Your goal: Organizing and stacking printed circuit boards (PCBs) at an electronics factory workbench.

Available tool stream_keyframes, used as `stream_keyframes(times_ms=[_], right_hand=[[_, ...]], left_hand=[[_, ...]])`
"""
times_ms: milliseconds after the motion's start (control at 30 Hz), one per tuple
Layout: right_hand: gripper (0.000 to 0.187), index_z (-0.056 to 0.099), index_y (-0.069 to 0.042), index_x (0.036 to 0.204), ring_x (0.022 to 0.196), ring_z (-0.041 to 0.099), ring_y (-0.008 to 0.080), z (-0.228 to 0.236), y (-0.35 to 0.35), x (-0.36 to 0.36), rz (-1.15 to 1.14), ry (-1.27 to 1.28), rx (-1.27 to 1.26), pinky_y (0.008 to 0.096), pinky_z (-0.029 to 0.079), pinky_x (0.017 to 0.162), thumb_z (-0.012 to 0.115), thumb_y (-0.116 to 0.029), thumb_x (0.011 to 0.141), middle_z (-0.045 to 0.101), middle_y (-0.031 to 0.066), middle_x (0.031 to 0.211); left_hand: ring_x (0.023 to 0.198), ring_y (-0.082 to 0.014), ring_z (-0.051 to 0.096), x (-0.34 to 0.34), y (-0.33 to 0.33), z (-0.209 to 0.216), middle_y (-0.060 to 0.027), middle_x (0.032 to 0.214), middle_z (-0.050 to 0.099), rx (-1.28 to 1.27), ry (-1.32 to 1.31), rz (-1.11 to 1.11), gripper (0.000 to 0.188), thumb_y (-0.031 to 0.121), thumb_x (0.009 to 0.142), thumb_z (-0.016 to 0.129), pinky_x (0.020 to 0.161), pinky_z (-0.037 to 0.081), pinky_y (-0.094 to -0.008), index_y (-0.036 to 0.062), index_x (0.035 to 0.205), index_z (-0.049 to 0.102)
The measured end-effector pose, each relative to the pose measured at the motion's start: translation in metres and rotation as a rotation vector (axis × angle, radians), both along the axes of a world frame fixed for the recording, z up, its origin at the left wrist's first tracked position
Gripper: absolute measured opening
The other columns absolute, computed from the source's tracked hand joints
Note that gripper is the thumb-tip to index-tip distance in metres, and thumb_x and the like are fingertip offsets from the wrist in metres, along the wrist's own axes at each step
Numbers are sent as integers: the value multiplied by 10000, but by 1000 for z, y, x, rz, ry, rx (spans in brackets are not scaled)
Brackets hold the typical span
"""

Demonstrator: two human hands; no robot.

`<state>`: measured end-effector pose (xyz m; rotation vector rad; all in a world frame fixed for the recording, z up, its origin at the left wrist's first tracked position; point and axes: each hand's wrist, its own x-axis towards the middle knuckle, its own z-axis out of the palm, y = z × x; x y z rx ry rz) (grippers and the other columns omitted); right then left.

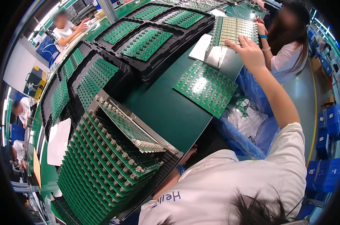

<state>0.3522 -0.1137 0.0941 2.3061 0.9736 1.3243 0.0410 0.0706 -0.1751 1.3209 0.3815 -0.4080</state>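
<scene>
My right arm reaches far across the bench. My right hand, with fingers stretched out and spread, rests its fingertips on the near right edge of a pale gold-and-green circuit board panel. Below that panel is a flat silver metal plate or fixture. A green circuit board panel lies on the bench nearer me, partly over its edge. My left hand is low beside the metal-edged rack, mostly hidden, its fingers not visible. The rack holds several upright green circuit boards in rows.
Black trays with green boards fill the bench's far side. A blue-lined bin with white scraps stands below the edge. Across the panel, a co-worker's hand is at its far right side. White paper lies left of the rack.
</scene>
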Motion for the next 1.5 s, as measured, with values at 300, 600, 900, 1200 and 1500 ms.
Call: stream_keyframes(times_ms=[300,600,900,1200,1500], right_hand=[[366,617,-311,1050,968,579,225,5,-84,-68,218,24,63,319,477,818,566,-152,724,581,82,1076],[291,636,-336,982,1028,558,231,-56,-143,-163,259,200,59,326,460,849,585,-205,727,565,95,1136],[349,644,-290,1015,985,571,260,-93,-179,-173,83,391,149,344,461,830,503,-161,723,578,131,1093],[284,658,-285,965,990,571,262,-85,-157,-184,179,390,213,368,464,817,530,-171,739,584,118,1095],[571,411,-90,1270,1262,270,344,-61,-140,-207,568,767,636,533,208,992,597,-312,778,371,190,1317]], left_hand=[[1008,-241,509,-6,-24,58,-157,1079,520,500,-469,-484,376,151,827,562,856,418,-329,7,1162,468],[1344,-217,30,90,-118,202,-121,1462,-2,-445,-583,-51,715,237,915,427,1069,76,-328,7,1377,-68],[1326,-228,160,139,-155,164,-120,1419,218,-482,5,49,763,343,851,509,1061,106,-385,44,1394,66],[1114,-183,453,107,-130,140,-58,1187,501,-606,-18,-146,452,357,888,442,949,332,-335,76,1240,405],[975,-114,503,33,-75,209,-99,1070,540,-222,-663,-12,437,5,820,494,843,425,-263,0,1233,354]])
